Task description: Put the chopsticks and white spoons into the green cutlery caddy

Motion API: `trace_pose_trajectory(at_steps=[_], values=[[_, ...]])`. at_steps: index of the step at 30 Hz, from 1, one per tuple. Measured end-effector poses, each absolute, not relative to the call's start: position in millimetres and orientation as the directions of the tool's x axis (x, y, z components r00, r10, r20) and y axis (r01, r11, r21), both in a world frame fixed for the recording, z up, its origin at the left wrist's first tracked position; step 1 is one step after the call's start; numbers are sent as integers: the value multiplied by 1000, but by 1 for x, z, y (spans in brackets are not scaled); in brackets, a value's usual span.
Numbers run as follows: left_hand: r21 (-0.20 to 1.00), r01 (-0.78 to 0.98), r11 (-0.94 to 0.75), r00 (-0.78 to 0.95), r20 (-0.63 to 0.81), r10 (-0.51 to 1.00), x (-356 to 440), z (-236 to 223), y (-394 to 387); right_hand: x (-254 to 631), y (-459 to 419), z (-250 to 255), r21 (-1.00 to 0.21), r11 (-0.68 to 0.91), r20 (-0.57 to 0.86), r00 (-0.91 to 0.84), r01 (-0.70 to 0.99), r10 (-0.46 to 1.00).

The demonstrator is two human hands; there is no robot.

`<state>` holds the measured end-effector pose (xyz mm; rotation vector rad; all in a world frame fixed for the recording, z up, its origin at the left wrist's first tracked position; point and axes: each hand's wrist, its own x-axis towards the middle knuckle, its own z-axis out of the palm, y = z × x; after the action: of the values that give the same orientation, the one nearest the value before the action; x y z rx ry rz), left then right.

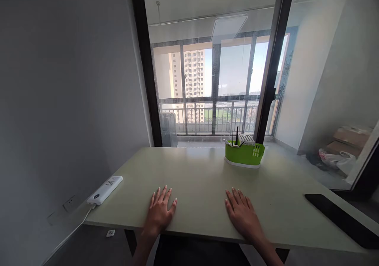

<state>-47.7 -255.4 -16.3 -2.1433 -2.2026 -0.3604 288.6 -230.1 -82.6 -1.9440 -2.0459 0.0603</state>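
Resting flat on the desk [201, 179], the left hand [160, 211] and the right hand [242, 214] have fingers loosely spread and hold nothing. Handling seems not yet begun. The green basket [242, 155] stands beyond the right hand, apart from it; its wall hides the lower contents [246, 139]. The black strip [340, 220] at right is difficult to identify.

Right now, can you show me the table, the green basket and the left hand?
Table [198, 199], head view: bare part of its top.
Green basket [241, 155], head view: front wall.
Left hand [160, 210], head view: its back.
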Motion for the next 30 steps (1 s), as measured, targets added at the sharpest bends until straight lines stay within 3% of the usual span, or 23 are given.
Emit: trace_pose_trajectory(at_steps=[23, 27, 30], values=[[110, 993, -47, 23, 205, 978, -37, -19, -258, 307, -247, -66, -219, 57, 147, -25, 974, 989], [143, 987, -72, 41, 212, 976, -37, -21, -269, 316, -244, -57, -265, 105, 116, -77, 959, 990], [140, 988, -59, 29, 207, 978, -38, -23, -275, 326, -231, -44, -377, 173, 141, -129, 910, 982]])
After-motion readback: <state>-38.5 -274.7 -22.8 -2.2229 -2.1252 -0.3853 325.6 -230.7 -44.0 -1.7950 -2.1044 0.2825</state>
